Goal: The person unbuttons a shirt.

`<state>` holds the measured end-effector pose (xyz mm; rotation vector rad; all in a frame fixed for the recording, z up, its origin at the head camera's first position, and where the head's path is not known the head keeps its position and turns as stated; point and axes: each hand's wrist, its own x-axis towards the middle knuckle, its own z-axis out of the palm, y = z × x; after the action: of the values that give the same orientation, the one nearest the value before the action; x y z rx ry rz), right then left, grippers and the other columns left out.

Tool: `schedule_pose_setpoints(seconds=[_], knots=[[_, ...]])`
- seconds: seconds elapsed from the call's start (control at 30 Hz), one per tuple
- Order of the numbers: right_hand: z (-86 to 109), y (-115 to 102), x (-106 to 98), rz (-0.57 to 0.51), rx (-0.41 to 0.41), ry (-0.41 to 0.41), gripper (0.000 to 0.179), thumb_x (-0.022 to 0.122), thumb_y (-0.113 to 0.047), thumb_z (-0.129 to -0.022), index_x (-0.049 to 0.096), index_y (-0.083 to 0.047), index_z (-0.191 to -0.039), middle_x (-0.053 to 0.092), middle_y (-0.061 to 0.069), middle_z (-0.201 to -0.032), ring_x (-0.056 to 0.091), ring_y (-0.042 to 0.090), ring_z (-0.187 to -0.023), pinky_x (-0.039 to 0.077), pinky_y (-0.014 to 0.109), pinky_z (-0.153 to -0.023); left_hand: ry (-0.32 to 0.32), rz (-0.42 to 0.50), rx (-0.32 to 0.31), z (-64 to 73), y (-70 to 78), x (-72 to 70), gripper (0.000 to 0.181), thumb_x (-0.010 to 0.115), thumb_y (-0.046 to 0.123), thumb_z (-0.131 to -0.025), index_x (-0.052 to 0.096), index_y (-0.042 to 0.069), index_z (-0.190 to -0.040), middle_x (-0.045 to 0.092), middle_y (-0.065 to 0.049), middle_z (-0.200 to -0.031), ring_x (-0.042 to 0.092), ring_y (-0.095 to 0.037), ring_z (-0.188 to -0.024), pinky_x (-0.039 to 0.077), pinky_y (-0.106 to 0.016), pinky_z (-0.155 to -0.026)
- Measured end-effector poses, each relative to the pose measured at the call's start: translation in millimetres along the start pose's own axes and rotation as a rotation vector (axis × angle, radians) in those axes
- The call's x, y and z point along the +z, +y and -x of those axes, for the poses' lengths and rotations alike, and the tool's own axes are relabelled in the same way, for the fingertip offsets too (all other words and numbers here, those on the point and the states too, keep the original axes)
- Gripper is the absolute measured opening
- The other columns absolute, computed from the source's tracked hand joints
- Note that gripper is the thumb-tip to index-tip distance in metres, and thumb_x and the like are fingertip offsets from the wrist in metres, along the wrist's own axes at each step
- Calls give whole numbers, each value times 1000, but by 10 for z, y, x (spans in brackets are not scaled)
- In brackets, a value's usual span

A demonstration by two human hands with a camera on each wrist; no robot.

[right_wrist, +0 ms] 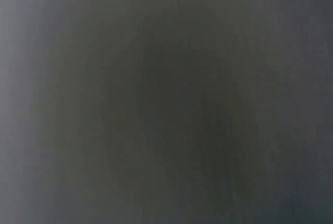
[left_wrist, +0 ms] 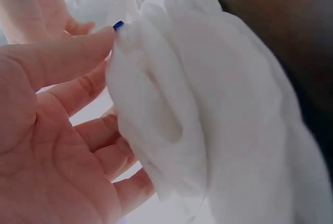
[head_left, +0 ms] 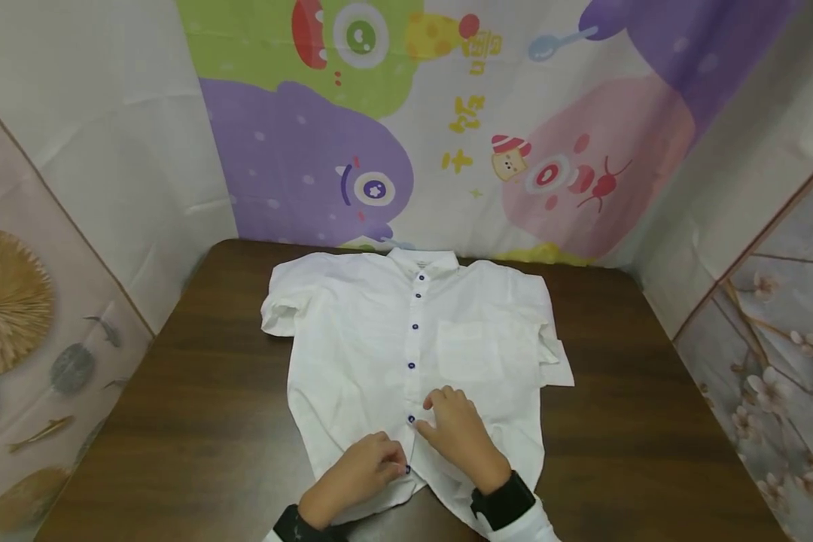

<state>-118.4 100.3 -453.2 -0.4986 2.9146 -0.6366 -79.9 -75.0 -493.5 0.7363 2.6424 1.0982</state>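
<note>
A white short-sleeved shirt (head_left: 359,339) lies front up with its collar at the far side and several dark blue buttons down the middle. Near the hem, my left hand (head_left: 369,467) pinches the shirt's front edge beside the lowest button (head_left: 408,470). In the left wrist view, the thumb tip of that hand (left_wrist: 57,130) meets the blue button (left_wrist: 118,25), with white cloth against the fingers. My right hand (head_left: 461,430) is over the shirt front by the button above (head_left: 411,419), its fingers loosely bent and holding nothing visible. The right wrist view is dark and blurred.
The shirt lies on a dark brown wooden table (head_left: 210,421). Behind it hangs a cartoon-printed cloth (head_left: 447,203). Patterned panels stand at the left (head_left: 54,316) and right (head_left: 772,301). Both wrists wear black bands.
</note>
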Motion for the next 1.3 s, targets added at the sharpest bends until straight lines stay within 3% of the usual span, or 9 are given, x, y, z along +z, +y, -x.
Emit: schedule_pose_setpoints(seconds=[0.2, 0.4, 0.7, 0.8, 1.0, 1.3], knots=[[-130, -55, 233, 135, 16, -9, 39, 73, -37, -76, 51, -5, -81, 46, 4, -71, 44, 20, -69, 37, 34, -62, -9, 22, -8, 2, 15, -16, 7, 66, 14, -82, 64, 13, -76, 52, 7, -71, 42, -1, -66, 37, -19, -60], [-179, -39, 392, 198, 32, -2, 32, 70, -31, -79, 55, -3, -82, 51, 7, -72, 49, 23, -71, 41, 36, -63, -11, 11, -27, 19, 37, -21, 6, 67, 14, -81, 64, 13, -75, 53, 7, -72, 44, -2, -66, 38, -20, -60], [-159, -5, 401, 190, -126, 86, 18, 62, -8, -81, 50, -7, -68, 50, 4, -59, 53, 22, -56, 39, 31, -50, 21, 3, -5, 29, 56, -27, 7, 67, 14, -81, 63, 13, -75, 53, 7, -71, 44, -2, -65, 38, -20, -59], [-149, -13, 337, 114, -120, 43, 17, 59, -6, -80, 48, -7, -67, 47, 3, -58, 49, 18, -53, 37, 29, -48, 25, 7, -6, 25, 52, -19, 6, 66, 14, -81, 64, 13, -75, 52, 7, -70, 43, -1, -65, 37, -19, -58], [-135, -25, 187, -127, -26, -93, 12, 53, -6, -79, 45, -9, -70, 40, -2, -60, 38, 11, -51, 31, 23, -48, 29, 26, -25, 8, 56, 3, 6, 66, 14, -82, 64, 13, -76, 53, 7, -72, 43, -1, -66, 38, -19, -59], [-28, -49, 81, -266, -62, -138, 10, 51, -5, -79, 45, -10, -72, 37, -5, -59, 34, 8, -50, 29, 20, -46, 36, 46, -31, -13, 67, 18, 7, 66, 16, -84, 64, 14, -78, 57, 6, -76, 49, -3, -69, 41, -20, -62]])
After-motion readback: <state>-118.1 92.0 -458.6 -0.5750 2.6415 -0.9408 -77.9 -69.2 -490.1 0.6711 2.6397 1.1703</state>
